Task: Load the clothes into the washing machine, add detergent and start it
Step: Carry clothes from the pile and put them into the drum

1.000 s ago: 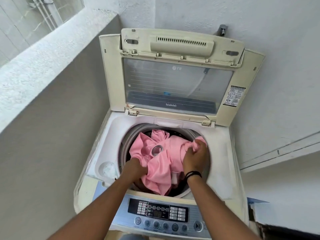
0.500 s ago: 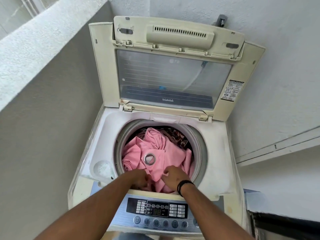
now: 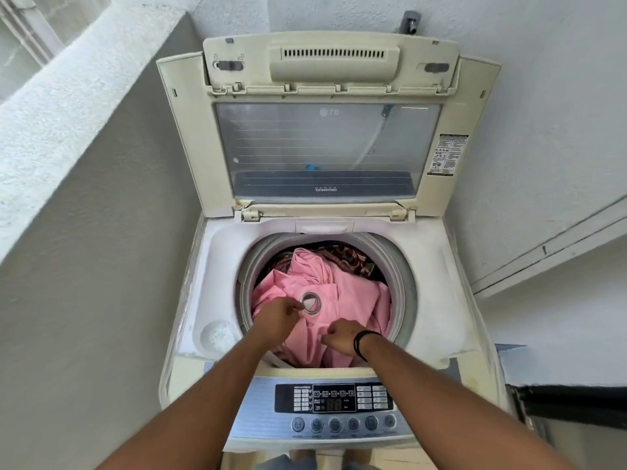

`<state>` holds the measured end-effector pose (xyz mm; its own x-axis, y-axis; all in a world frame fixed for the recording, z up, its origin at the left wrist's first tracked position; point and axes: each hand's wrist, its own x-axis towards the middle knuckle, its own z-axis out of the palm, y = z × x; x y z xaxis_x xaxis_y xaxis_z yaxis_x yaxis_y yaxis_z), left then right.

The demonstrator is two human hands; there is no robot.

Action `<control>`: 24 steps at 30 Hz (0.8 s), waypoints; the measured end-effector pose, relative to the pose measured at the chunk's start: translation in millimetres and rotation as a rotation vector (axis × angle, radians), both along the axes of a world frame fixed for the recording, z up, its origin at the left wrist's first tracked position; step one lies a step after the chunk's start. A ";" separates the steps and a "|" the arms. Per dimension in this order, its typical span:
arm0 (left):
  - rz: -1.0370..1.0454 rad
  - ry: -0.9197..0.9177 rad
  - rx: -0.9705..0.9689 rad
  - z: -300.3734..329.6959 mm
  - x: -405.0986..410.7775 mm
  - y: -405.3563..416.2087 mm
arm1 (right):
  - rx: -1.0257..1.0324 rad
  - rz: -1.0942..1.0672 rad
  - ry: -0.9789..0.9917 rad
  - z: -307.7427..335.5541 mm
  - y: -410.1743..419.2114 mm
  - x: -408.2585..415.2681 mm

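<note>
The top-loading washing machine (image 3: 431, 300) stands with its lid (image 3: 190, 137) raised. In its drum lies a bunched pink cloth (image 3: 356, 293) with a metal eyelet (image 3: 311, 302), and a dark patterned cloth (image 3: 353, 259) shows behind it. My left hand (image 3: 276, 318) is over the left side of the pink cloth, its loosely bent fingertips touching it beside the eyelet. Low in the drum's front, my right hand (image 3: 342, 335), with a black band at the wrist, has its fingers curled into a fold of the pink cloth. The control panel (image 3: 334, 405) lies under my forearms.
A round recess (image 3: 219, 334) sits in the machine's top at the front left. A low rough wall with a ledge (image 3: 68, 113) runs close along the left. A tap (image 3: 411, 23) sticks out of the wall behind the lid. A dark object (image 3: 570, 405) stands at the right.
The pink cloth has sunk from above the rim down into the drum. Both hands moved down and toward the drum's front; the left hand has come up beside the eyelet.
</note>
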<state>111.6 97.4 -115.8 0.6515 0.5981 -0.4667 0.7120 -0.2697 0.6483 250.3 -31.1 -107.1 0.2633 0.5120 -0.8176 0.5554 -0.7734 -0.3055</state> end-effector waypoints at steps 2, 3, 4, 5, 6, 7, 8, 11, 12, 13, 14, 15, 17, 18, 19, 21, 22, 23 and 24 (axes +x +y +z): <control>0.186 -0.129 -0.098 10.0 4.8 -3.8 | 0.141 -0.163 0.000 6.6 0.1 0.3; 0.247 -0.168 -0.140 16.0 8.5 -6.7 | 0.211 -0.256 0.011 11.2 -0.7 0.7; 0.286 -0.197 -0.130 20.7 14.0 -9.3 | 0.281 -0.347 0.021 16.5 -2.7 1.8; 0.295 -0.220 -0.084 25.1 19.0 -12.0 | 0.351 -0.421 0.026 21.6 -5.1 3.4; 0.301 -0.234 -0.045 30.0 25.1 -15.8 | 0.417 -0.487 0.026 26.7 -9.3 5.6; 0.310 -0.233 -0.025 34.6 31.0 -19.9 | 0.476 -0.538 0.024 32.5 -14.1 7.6; 0.314 -0.225 -0.016 40.0 36.4 -23.7 | 0.526 -0.569 0.020 38.7 -18.8 9.1; 0.220 -0.220 -0.015 56.2 58.9 -45.8 | 0.636 -0.630 -0.046 58.6 -46.0 14.2; 0.194 -0.263 -0.052 59.3 66.0 -54.6 | 0.661 -0.650 -0.071 64.2 -54.1 16.1; 0.164 -0.323 -0.089 63.6 74.5 -66.6 | 0.685 -0.694 -0.094 69.9 -65.2 18.9; 0.136 -0.369 -0.116 66.9 82.0 -80.1 | 0.715 -0.751 -0.109 75.4 -77.1 21.8; 0.114 -0.416 -0.136 70.9 88.0 -95.0 | 0.753 -0.816 -0.108 80.1 -89.7 23.8; 0.037 -0.474 -0.173 82.0 102.2 -138.5 | 0.832 -0.959 -0.123 91.4 -130.1 26.5; -0.001 -0.490 -0.181 87.4 106.8 -158.3 | 0.854 -0.997 -0.144 95.3 -148.8 26.4; -0.055 -0.500 -0.198 92.6 111.4 -182.2 | 0.871 -1.039 -0.180 100.3 -173.7 24.3; -0.158 -0.524 -0.255 102.9 115.8 -229.1 | 0.916 -1.146 -0.219 107.4 -225.5 17.4; -0.213 -0.523 -0.274 106.0 116.7 -252.2 | 0.928 -1.203 -0.232 110.2 -251.8 12.7; -0.267 -0.518 -0.275 106.6 117.6 -272.7 | 0.923 -1.257 -0.244 111.8 -275.6 7.7; -0.340 -0.503 -0.263 107.9 117.9 -299.9 | 0.923 -1.324 -0.272 113.1 -305.8 -0.9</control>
<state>229.5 -202.4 -7.8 0.9606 0.2280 -0.1587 0.2083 -0.2134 0.9545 249.4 -337.0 6.0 0.9672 0.0853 -0.2393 -0.1962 -0.3475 -0.9169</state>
